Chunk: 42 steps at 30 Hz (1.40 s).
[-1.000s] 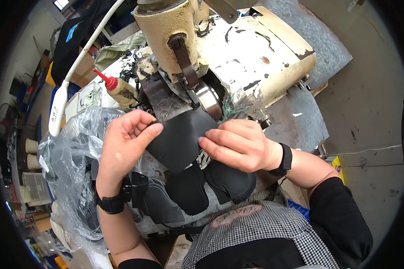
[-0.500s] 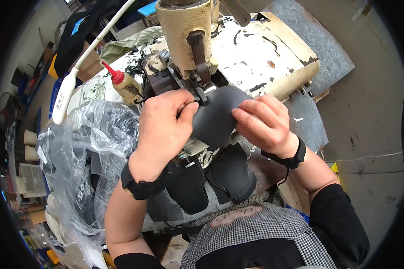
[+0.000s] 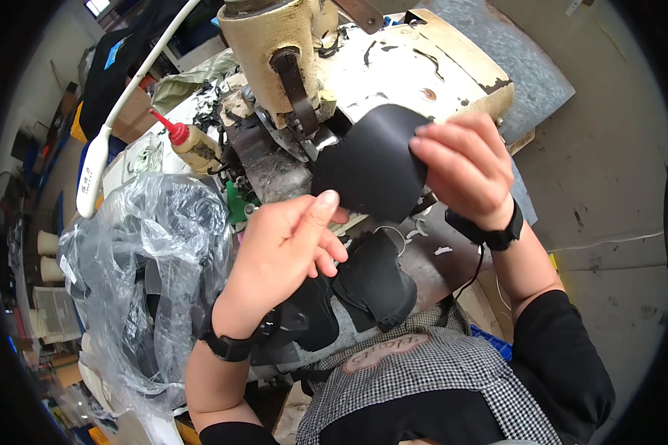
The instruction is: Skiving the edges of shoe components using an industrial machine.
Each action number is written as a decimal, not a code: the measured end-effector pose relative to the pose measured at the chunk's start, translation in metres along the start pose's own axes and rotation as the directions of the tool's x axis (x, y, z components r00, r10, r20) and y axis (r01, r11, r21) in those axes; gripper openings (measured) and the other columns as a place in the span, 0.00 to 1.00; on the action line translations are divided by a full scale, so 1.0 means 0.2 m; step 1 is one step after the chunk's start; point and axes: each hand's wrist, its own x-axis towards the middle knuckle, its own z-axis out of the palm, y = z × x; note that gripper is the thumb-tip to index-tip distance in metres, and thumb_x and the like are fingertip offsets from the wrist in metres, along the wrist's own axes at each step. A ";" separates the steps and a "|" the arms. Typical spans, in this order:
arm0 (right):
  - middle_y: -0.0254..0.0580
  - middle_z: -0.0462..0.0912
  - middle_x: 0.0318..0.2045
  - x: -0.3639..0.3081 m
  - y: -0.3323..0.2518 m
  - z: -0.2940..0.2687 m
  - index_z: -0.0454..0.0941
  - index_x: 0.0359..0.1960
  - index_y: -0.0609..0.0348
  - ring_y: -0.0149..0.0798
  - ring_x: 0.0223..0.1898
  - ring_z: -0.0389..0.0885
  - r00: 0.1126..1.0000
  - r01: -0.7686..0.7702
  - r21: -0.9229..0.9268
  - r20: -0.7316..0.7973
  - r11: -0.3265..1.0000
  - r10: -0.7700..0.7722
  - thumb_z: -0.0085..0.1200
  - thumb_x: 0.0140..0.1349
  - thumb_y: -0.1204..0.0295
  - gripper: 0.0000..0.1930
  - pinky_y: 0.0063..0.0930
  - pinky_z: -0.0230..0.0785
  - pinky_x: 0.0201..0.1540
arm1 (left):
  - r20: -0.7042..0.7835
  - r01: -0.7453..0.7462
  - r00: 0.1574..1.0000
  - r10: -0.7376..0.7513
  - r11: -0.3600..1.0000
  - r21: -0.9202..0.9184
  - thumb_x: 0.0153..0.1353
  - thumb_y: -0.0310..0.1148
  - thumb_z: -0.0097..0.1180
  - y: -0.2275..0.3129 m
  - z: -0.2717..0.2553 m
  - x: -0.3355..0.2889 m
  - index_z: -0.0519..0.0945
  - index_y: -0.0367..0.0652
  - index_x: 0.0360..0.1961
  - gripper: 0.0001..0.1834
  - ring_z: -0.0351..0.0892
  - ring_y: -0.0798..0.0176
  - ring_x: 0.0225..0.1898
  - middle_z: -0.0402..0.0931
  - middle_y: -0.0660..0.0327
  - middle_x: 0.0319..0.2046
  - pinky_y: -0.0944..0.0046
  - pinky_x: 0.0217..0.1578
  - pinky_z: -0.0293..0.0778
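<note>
A curved black sheet piece (image 3: 375, 163), smooth like leather or rubber, is held up just right of the cream-coloured machine head (image 3: 263, 67). My right hand (image 3: 467, 167) pinches its right edge between thumb and fingers. At the piece's lower left edge is my left hand (image 3: 289, 245), thumb raised and fingers loosely apart, gripping nothing; whether the thumb touches the piece I cannot tell. The machine's metal working parts (image 3: 315, 141) lie beside the piece's left edge. More black cut pieces (image 3: 378, 285) rest on the bench below my hands.
Crumpled clear plastic bags (image 3: 156, 259) with dark contents fill the bench's left side. Behind them stand an oil bottle (image 3: 193, 144) with a red spout and a white lamp head (image 3: 94, 174) on a bent stem. Black trimmings and white scraps (image 3: 442, 251) lie about the machine.
The black piece has come away from the machine's working parts, shifting right and up with my right hand. My left hand has let go and moved down toward me, its fingers spreading.
</note>
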 end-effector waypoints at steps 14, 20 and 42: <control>0.40 0.77 0.30 -0.09 -0.19 0.08 0.80 0.33 0.62 0.37 0.27 0.75 0.993 0.006 0.222 0.112 0.975 -0.031 0.60 0.40 0.76 0.13 0.28 0.69 0.27 | -0.114 0.077 0.989 -0.096 0.984 -0.159 0.67 0.35 0.51 -0.09 -0.11 -0.01 0.77 0.34 0.28 0.15 0.75 0.73 0.16 0.78 0.60 0.18 0.76 0.16 0.66; 0.38 0.77 0.28 -0.11 -0.15 0.01 0.80 0.29 0.62 0.37 0.27 0.75 0.993 -0.038 0.119 0.113 0.992 0.024 0.58 0.38 0.74 0.13 0.28 0.69 0.28 | -0.140 0.042 0.989 -0.053 0.996 -0.080 0.66 0.34 0.53 -0.07 -0.04 0.02 0.79 0.32 0.33 0.13 0.75 0.74 0.16 0.78 0.60 0.19 0.75 0.17 0.66; 0.34 0.84 0.33 -0.18 -0.20 -0.17 0.80 0.37 0.61 0.24 0.34 0.81 0.073 -0.570 0.565 0.759 -0.597 0.648 0.61 0.59 0.77 0.06 0.18 0.74 0.41 | -0.045 -0.181 0.982 0.183 0.852 -0.491 0.70 0.33 0.49 -0.03 0.20 0.09 0.76 0.31 0.42 0.13 0.83 0.64 0.36 0.80 0.54 0.36 0.69 0.36 0.78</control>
